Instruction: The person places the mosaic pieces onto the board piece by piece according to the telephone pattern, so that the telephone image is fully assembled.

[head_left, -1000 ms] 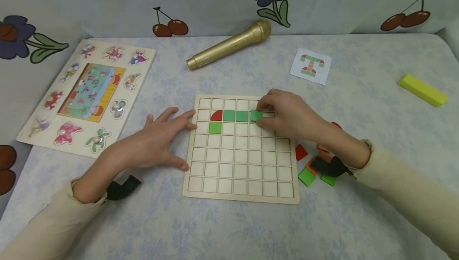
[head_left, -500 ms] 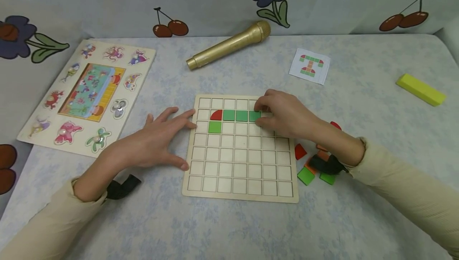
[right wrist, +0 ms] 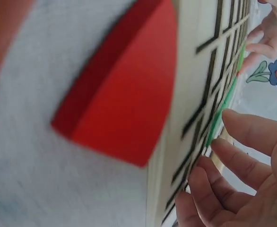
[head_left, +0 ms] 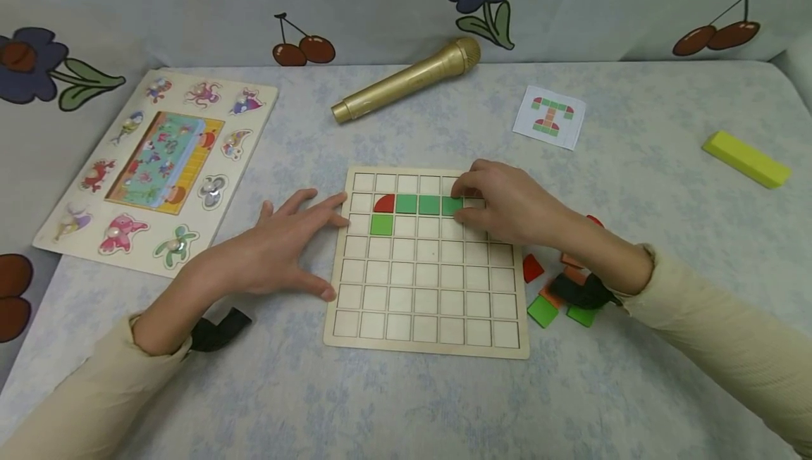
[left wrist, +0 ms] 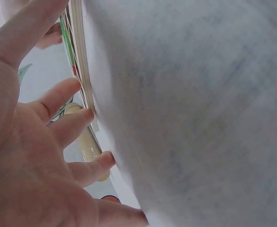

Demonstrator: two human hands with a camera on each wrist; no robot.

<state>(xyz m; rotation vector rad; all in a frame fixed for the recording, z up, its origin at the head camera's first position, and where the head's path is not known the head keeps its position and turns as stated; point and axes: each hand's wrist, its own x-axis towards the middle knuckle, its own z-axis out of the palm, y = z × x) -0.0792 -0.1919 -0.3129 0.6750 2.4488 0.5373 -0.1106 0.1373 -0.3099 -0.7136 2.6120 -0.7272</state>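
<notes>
A wooden grid board (head_left: 376, 346) lies flat on the cloth. In its upper rows sit a red quarter-round tile (head_left: 385, 203), a light green square tile (head_left: 381, 225) and two darker green square tiles (head_left: 417, 204). My right hand (head_left: 507, 203) reaches over the board's upper right, its thumb and fingers around another green square tile (head_left: 450, 206) that lies in a cell of that row. The palm hides some cells beyond. With fingers spread, my left hand (head_left: 266, 252) touches the board's left edge; the left wrist view shows its fingertips (left wrist: 87, 115) against that edge.
Loose red, orange and green tiles (head_left: 543, 311) lie right of the board, partly under the right wrist. A pattern card (head_left: 526, 118), a yellow block (head_left: 746, 159) and a gold microphone (head_left: 406, 81) lie farther back. An animal peg puzzle (head_left: 218, 233) is at left.
The green square tile at my right fingers, raised and slightly askew a second ago, now lies level in its cell beside the others. My left hand stays in place.
</notes>
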